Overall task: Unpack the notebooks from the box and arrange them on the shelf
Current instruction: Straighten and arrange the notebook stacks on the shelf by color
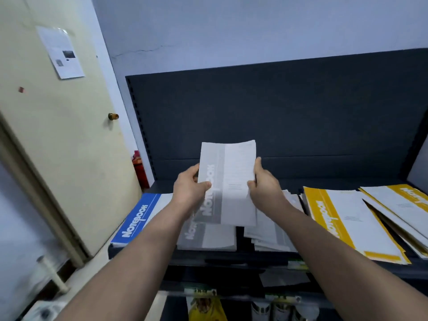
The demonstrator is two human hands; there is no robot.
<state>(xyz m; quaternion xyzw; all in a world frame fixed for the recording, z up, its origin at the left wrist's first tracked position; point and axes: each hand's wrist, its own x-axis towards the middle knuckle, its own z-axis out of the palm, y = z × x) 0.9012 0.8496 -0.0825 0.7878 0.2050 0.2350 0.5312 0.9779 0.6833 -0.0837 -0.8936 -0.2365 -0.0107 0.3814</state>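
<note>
A grey and white notebook [228, 179] hangs tilted above the dark shelf [231, 254], held on both sides. My left hand [188, 187] grips its left edge and my right hand [265, 181] grips its right edge. Under it lies a pile of grey notebooks [206, 237], with a looser grey pile [268, 235] beside it. A blue notebook [136, 220] lies at the shelf's left end. Yellow and white notebooks [347, 223] lie at the right, with more yellow notebooks [398, 202] beyond them. No box is in view.
The shelf's dark back panel [278, 117] rises behind the notebooks. A cream door [58, 135] with a brass knob [113, 116] stands at the left, a red extinguisher [140, 169] beside the shelf. Lower shelves hold hanging packets [206, 306].
</note>
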